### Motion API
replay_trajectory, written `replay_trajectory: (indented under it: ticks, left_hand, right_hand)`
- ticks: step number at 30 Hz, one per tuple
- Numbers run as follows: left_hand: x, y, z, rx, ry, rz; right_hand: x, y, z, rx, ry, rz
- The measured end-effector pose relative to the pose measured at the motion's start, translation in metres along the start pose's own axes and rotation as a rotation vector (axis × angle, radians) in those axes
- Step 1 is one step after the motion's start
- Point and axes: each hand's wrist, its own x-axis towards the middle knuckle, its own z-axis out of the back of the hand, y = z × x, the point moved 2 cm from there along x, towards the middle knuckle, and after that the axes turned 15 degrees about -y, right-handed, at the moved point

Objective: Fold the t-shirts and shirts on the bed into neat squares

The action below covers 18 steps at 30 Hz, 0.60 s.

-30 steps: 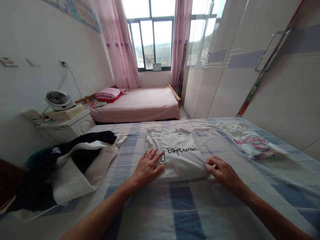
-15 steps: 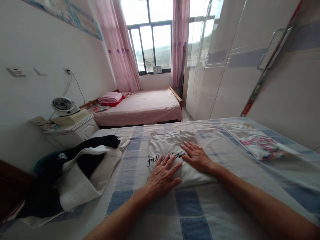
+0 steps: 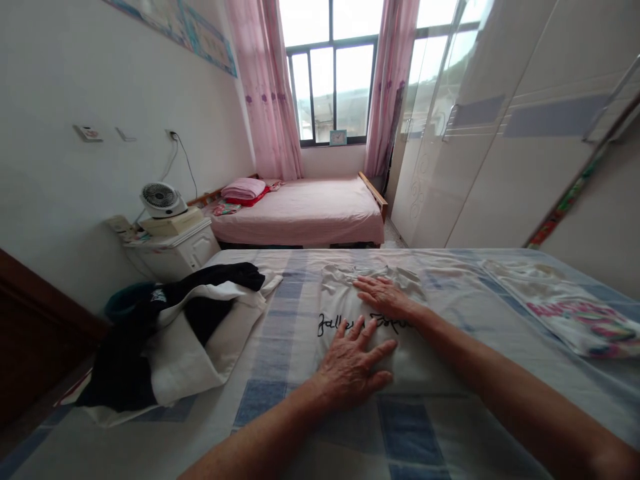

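A folded white T-shirt with black script lettering lies in the middle of the blue checked bed. My left hand lies flat on its near part, fingers spread. My right hand rests flat further up the shirt, near the collar, fingers stretched out. Neither hand holds anything.
A heap of black and white clothes lies on the bed's left side. A folded printed shirt lies at the right. Beyond stand a white nightstand with a fan, a pink bed and wardrobe doors on the right.
My right hand moved from the shirt's right near corner onto the shirt and up toward the collar. My left hand slid to the shirt's near middle. The view shifted left.
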Motion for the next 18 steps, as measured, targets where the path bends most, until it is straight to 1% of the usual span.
replay_trajectory:
  ticks: [2, 3, 4, 5, 6, 8, 10, 12, 13, 15, 17, 18]
  left_hand:
    - [0.000, 0.000, -0.001, -0.004, 0.001, 0.004]
    - [0.000, 0.000, 0.000, -0.009, -0.006, 0.002]
    - [0.001, -0.001, 0.000, -0.013, -0.019, -0.001]
    - [0.001, -0.001, 0.001, -0.015, -0.035, -0.003]
    - [0.002, -0.002, 0.002, -0.017, -0.048, -0.007]
    - [0.002, -0.002, 0.003, -0.017, -0.059, -0.010]
    - [0.001, -0.002, 0.002, -0.016, -0.044, 0.001]
    - [0.000, -0.002, 0.000, -0.014, -0.021, 0.012]
    - [0.000, -0.002, 0.000, -0.013, -0.013, 0.016]
    - [0.000, -0.001, -0.002, -0.013, -0.004, 0.018]
    - [0.000, 0.000, -0.002, -0.015, -0.007, 0.021]
    - [0.000, 0.001, -0.002, -0.017, -0.009, 0.020]
  right_hand:
    - [0.011, -0.002, -0.001, -0.020, -0.072, -0.064]
    - [0.016, 0.002, 0.000, -0.007, -0.109, -0.051]
    - [0.020, 0.009, -0.001, 0.017, -0.128, -0.008]
    - [0.024, 0.017, -0.004, 0.048, -0.118, 0.055]
    - [0.027, 0.025, -0.008, 0.077, -0.082, 0.116]
    - [0.036, 0.032, -0.022, 0.102, 0.024, 0.172]
    - [0.050, 0.027, -0.037, 0.082, 0.088, 0.114]
    - [0.067, 0.015, -0.046, 0.066, 0.095, 0.023]
    - [0.076, 0.009, -0.047, 0.081, 0.086, -0.006]
    - [0.089, 0.001, -0.039, 0.145, 0.058, -0.031]
    - [0.091, -0.004, -0.019, 0.195, 0.006, -0.055]
    - [0.087, -0.006, -0.008, 0.211, -0.043, -0.083]
